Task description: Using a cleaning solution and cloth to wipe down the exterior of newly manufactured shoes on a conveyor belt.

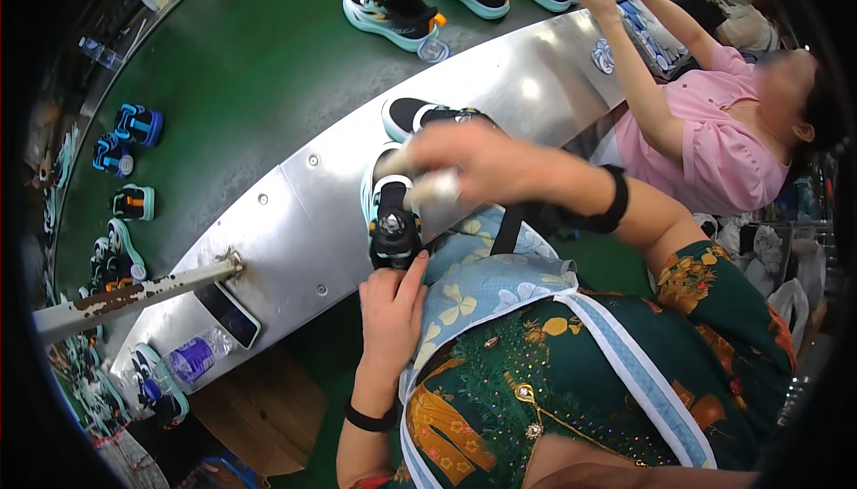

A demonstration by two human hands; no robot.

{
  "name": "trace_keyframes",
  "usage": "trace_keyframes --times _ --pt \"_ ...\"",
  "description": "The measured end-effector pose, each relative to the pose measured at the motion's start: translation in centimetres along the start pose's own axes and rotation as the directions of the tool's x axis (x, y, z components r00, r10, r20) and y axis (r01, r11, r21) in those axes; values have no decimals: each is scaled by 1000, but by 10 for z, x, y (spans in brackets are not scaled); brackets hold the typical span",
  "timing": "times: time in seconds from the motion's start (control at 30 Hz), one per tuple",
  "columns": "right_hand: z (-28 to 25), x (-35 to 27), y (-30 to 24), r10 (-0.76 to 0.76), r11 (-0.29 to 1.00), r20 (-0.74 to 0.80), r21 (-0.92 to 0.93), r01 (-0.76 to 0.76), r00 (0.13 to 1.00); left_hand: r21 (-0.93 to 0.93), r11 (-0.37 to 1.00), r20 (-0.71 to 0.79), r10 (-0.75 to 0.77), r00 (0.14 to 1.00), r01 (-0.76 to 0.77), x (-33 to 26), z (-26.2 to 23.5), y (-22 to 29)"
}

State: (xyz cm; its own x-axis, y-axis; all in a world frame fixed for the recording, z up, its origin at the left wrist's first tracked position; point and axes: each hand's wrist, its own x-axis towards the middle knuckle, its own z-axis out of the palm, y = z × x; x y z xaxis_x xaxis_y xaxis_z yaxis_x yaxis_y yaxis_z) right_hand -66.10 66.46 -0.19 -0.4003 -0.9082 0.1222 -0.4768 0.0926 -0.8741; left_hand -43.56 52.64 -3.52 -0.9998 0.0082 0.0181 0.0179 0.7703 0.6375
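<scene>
At left lay one purple-labelled bottle (194,358), then one phone (230,315). The left hand (391,306) had fingers slightly apart against a black shoe (395,232) at the bench's (290,248) near edge; any clamping stayed hidden! Right and beyond, another shoe (424,116) vanished partly behind the blurred right hand (469,161), its fingers' closure impossible to tell.

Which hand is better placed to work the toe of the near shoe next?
Probably the right hand: its motion-blurred, pale-tipped fingers are close to the toe end of the black-and-mint shoe, though contact is unclear. The left hand is at the heel end, better placed for steadying.
</scene>
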Motion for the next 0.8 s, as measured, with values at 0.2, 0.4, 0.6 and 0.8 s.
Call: trace_keyframes --times 0.2,0.4,0.6,0.8 --pt "-66 -69 136 743 657 -176 5 -754 646 178 969 -70 184 980 -169 91 15 38" --pt "-12 -79 75 641 761 -177 273 -588 747 223 973 113 43 993 -68 114 33 11" --pt "-52 -79 99 693 667 12 371 -646 721 105 992 -64 76 995 -69 170 -84 -83" --pt "-135 -6 161 135 884 -530 -317 -344 837 487 793 -246 -277 929 366 200 -140 -213"
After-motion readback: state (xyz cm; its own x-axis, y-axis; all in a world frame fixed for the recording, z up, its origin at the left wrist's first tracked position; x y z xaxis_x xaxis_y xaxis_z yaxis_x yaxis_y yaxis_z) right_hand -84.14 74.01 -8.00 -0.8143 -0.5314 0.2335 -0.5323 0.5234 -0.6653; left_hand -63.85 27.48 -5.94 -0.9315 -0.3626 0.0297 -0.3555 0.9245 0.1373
